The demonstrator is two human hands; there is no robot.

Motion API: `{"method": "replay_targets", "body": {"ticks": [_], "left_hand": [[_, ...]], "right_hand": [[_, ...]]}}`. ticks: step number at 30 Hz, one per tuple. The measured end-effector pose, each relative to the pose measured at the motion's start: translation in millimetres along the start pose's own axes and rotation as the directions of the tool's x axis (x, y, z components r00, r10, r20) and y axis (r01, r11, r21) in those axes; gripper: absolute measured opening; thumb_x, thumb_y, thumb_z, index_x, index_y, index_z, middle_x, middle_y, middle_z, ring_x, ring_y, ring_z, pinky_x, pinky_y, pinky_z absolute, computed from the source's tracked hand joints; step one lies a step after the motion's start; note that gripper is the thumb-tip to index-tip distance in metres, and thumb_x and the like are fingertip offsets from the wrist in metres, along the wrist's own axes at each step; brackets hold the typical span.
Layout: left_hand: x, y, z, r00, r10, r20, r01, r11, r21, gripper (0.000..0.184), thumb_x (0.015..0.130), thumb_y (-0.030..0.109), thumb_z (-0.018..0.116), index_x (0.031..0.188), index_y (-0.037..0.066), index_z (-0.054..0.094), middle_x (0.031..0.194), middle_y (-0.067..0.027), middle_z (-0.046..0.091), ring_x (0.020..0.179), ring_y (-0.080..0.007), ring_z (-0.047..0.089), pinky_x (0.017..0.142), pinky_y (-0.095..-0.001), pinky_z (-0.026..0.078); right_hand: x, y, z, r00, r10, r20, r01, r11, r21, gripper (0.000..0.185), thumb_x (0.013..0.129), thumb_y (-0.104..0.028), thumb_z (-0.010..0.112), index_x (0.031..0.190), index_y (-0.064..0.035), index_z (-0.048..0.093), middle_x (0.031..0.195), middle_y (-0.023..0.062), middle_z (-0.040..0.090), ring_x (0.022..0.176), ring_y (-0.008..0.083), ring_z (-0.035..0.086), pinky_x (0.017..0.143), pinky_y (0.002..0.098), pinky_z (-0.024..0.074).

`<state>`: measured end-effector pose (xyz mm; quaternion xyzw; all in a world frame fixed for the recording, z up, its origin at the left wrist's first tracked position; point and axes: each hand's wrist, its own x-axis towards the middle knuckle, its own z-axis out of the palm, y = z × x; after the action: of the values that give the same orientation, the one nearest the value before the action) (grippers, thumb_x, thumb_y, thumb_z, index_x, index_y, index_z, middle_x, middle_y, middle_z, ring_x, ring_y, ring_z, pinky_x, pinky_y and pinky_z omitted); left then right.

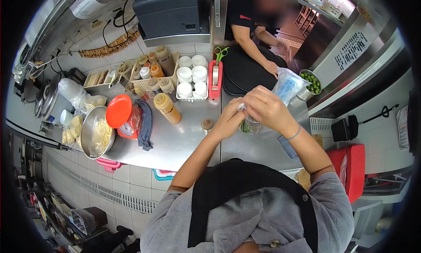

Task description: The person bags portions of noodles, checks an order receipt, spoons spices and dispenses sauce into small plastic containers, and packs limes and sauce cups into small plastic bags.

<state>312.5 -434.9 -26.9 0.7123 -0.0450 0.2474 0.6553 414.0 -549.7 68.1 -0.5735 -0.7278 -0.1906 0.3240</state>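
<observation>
Both my hands meet above the steel counter (188,141), fingers pinched together on the gathered neck of a clear plastic bag (255,127). My left hand (231,118) grips from the left, and my right hand (268,109) closes over the top from the right. Something green shows inside the bag, which hangs below my fingers and is partly hidden by them. Just left of my left hand stands a small shaker bottle (207,124). Beyond my right hand lies a clear and bluish plastic bag (288,84).
A squeeze bottle (167,109), white lidded cups (185,75), a red tape dispenser (215,82) and green scissors (220,55) stand behind. Left are a noodle bowl (94,145) and red container (119,111). A co-worker (245,29) leans by black round trays (245,62) and a lime pot (311,84).
</observation>
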Motion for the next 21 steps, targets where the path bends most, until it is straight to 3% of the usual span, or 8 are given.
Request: {"method": "replay_targets", "body": {"ticks": [4, 6, 11, 13, 14, 16, 18, 21], "left_hand": [[5.7, 3.2, 5.9, 0.997, 0.060, 0.050, -0.066, 0.990, 0.126, 0.027, 0.085, 0.020, 0.049, 0.103, 0.001, 0.057, 0.109, -0.0175, 0.057, 0.104, -0.0333, 0.053, 0.090, -0.0377, 0.040], [6.9, 1.3, 9.5, 0.998, 0.023, 0.062, -0.047, 0.911, 0.410, 0.030, 0.086, 0.020, 0.048, 0.108, 0.000, 0.055, 0.113, -0.0190, 0.056, 0.104, -0.0365, 0.054, 0.089, -0.0409, 0.043], [7.8, 1.7, 14.9, 0.999, 0.020, 0.029, -0.032, 0.849, 0.528, 0.034, 0.087, 0.019, 0.048, 0.114, -0.001, 0.051, 0.103, -0.0186, 0.056, 0.093, -0.0366, 0.056, 0.080, -0.0420, 0.045], [6.3, 1.2, 11.6, 0.999, 0.035, 0.027, -0.044, 0.816, 0.576, 0.037, 0.088, 0.019, 0.048, 0.119, -0.001, 0.050, 0.098, -0.0180, 0.056, 0.088, -0.0360, 0.056, 0.076, -0.0420, 0.045], [5.5, 1.4, 11.0, 0.996, 0.072, -0.048, -0.025, 0.770, 0.637, 0.038, 0.089, 0.021, 0.047, 0.120, 0.000, 0.050, 0.091, -0.0174, 0.055, 0.083, -0.0359, 0.056, 0.072, -0.0423, 0.045], [2.5, -0.3, 12.2, 0.986, 0.111, -0.125, 0.007, 0.720, 0.694, 0.038, 0.091, 0.023, 0.046, 0.122, 0.000, 0.051, 0.085, -0.0168, 0.055, 0.078, -0.0359, 0.056, 0.068, -0.0426, 0.044], [-1.8, -9.7, 17.8, 0.989, 0.126, -0.081, -0.019, 0.640, 0.768, 0.047, 0.091, 0.025, 0.048, 0.132, 0.002, 0.044, 0.085, -0.0163, 0.051, 0.077, -0.0342, 0.054, 0.068, -0.0426, 0.044], [-10.8, -29.6, 30.9, 0.998, 0.036, -0.052, 0.017, 0.637, 0.771, 0.055, 0.090, 0.030, 0.051, 0.135, 0.002, 0.038, 0.090, -0.0163, 0.051, 0.082, -0.0327, 0.053, 0.071, -0.0408, 0.044]], "right_hand": [[2.0, 4.8, -6.4, 0.985, -0.114, 0.128, 0.106, 0.992, 0.068, 0.020, 0.064, -0.003, 0.066, 0.081, 0.0012, 0.057, 0.080, 0.0091, 0.057, 0.074, 0.0252, 0.057, 0.065, 0.0332, 0.0503], [2.6, 5.8, -10.2, 0.976, -0.183, 0.116, 0.178, 0.983, 0.048, 0.019, 0.064, -0.003, 0.065, 0.081, 0.0012, 0.057, 0.081, 0.0094, 0.057, 0.076, 0.0257, 0.058, 0.066, 0.0329, 0.0506], [-7.3, 15.3, -10.6, 0.974, -0.223, 0.024, 0.223, 0.975, 0.026, 0.022, 0.065, -0.003, 0.066, 0.084, 0.0024, 0.058, 0.084, 0.0114, 0.058, 0.082, 0.0286, 0.058, 0.073, 0.0336, 0.0504], [-20.9, 17.4, -5.4, 0.973, 0.232, 0.004, -0.228, 0.951, 0.210, 0.049, 0.062, -0.015, 0.077, 0.102, 0.0044, 0.056, 0.088, 0.0131, 0.059, 0.087, 0.0316, 0.058, 0.081, 0.0355, 0.0482], [-27.6, 15.7, -2.4, 0.975, 0.221, 0.007, -0.217, 0.952, 0.215, 0.049, 0.062, -0.015, 0.077, 0.102, 0.0044, 0.056, 0.088, 0.0131, 0.059, 0.087, 0.0316, 0.058, 0.081, 0.0355, 0.0482], [-48.7, 8.0, 6.4, 0.814, 0.564, 0.141, -0.577, 0.755, 0.312, 0.079, 0.056, -0.024, 0.084, 0.120, 0.0039, 0.047, 0.091, 0.0138, 0.060, 0.090, 0.0323, 0.057, 0.085, 0.0375, 0.0456], [-74.7, 12.3, 28.1, 0.799, 0.563, 0.213, -0.601, 0.737, 0.309, 0.095, 0.053, -0.028, 0.085, 0.131, 0.0000, 0.038, 0.092, 0.0144, 0.061, 0.088, 0.0307, 0.059, 0.083, 0.0359, 0.0467], [-99.7, 13.7, 52.9, 0.685, 0.652, 0.324, -0.727, 0.590, 0.350, 0.077, 0.057, -0.026, 0.083, 0.121, -0.0021, 0.048, 0.089, 0.0154, 0.062, 0.084, 0.0302, 0.062, 0.077, 0.0352, 0.0485]]}}
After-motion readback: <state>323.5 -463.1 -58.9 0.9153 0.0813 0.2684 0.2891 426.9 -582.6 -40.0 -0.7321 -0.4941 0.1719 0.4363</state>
